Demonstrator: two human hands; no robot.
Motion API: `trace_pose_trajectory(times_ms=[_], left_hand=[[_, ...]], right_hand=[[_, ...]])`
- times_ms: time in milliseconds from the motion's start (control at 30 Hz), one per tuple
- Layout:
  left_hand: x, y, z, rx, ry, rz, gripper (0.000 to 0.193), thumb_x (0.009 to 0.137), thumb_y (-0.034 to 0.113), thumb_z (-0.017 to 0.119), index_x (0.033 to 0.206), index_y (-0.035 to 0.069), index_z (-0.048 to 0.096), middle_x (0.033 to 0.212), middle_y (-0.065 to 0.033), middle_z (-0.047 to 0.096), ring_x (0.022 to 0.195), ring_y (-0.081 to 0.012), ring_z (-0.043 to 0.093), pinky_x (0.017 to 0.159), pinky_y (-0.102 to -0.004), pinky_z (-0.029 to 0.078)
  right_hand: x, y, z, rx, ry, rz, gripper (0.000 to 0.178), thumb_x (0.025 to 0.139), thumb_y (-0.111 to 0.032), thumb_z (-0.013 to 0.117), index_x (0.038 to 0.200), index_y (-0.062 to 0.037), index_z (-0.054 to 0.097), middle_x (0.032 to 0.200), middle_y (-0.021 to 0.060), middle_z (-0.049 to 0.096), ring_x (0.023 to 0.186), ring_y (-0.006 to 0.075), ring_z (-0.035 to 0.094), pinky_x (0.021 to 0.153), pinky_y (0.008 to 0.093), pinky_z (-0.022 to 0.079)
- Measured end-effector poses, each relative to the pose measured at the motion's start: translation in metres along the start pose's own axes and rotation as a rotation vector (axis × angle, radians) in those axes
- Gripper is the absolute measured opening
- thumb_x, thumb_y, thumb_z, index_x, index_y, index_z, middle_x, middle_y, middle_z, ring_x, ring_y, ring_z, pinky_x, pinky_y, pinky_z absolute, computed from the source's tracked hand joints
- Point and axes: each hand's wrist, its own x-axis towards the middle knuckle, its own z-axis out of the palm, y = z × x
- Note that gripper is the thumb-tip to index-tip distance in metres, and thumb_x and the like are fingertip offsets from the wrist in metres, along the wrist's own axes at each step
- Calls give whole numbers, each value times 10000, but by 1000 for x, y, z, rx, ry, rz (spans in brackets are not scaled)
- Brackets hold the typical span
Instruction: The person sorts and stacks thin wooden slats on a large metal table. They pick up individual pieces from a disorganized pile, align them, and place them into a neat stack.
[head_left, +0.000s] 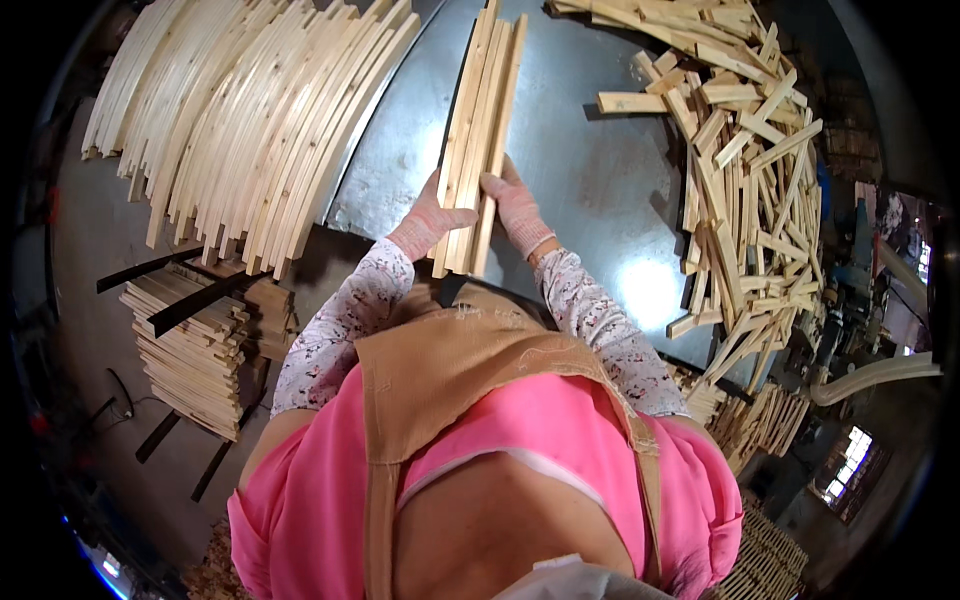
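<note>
Several long, pale wooden strips (475, 130) lie side by side as a bundle on a grey metal table (580, 150), their near ends close to my apron. My left hand (430, 218), in a pinkish knit glove, grips the bundle's left side, its thumb lying across the top. On the opposite side my right hand (516, 205), gloved alike, presses against the rightmost strip with its thumb on the wood. Both hands are closed round the bundle near its close end. The fingers under and behind the strips are partly hidden.
Rows of long wooden strips (250, 120) fill the left side. Below them stands a stack of shorter strips (190, 340) with dark metal bars (205, 300) sticking out. A jumbled heap of short wood offcuts (750, 200) covers the table's right edge, one piece (632, 103) jutting inward.
</note>
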Motion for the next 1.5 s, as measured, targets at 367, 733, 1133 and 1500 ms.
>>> trace_pose_trajectory(times_ms=[367, 733, 1133, 1500], left_hand=[[-24, 4, -11, 256, 139, -121, 947, 839, 296, 898, 1614, 27, 425, 1462, -203, 646, 1344, -341, 640, 1147, -414, 510], [-102, 7, -69, 1510, 681, 285, 846, 844, 435, 850, 1501, -20, 571, 1530, -230, 574, 1439, -418, 509, 1230, -505, 386], [-76, 29, -5, 1702, 568, -224, 1029, 943, 492, 737, 1728, 38, 251, 1737, -278, 322, 1597, -436, 330, 1314, -458, 279], [90, -12, 387, 1508, -100, 573, 827, 899, 353, 808, 1577, -16, 515, 1635, -293, 461, 1530, -455, 422, 1288, -510, 320]], right_hand=[[8, 32, 32, -377, 58, 198, 774, 1076, -442, 611, 1609, 57, 354, 1391, 294, 644, 1208, 384, 678, 1042, 434, 550], [16, -12, 126, -1004, -658, -72, 775, 910, -698, 634, 1120, 32, 788, 1016, 289, 781, 997, 455, 761, 892, 524, 594], [-110, -13, -259, -951, 641, -391, 507, 1008, -276, 585, 1462, -52, 620, 1333, 248, 693, 1237, 447, 641, 1125, 526, 485], [-293, 1, -620, -1236, 1133, -193, 643, 850, -117, 705, 1469, -19, 559, 1275, 257, 708, 1257, 429, 653, 1108, 476, 514]])
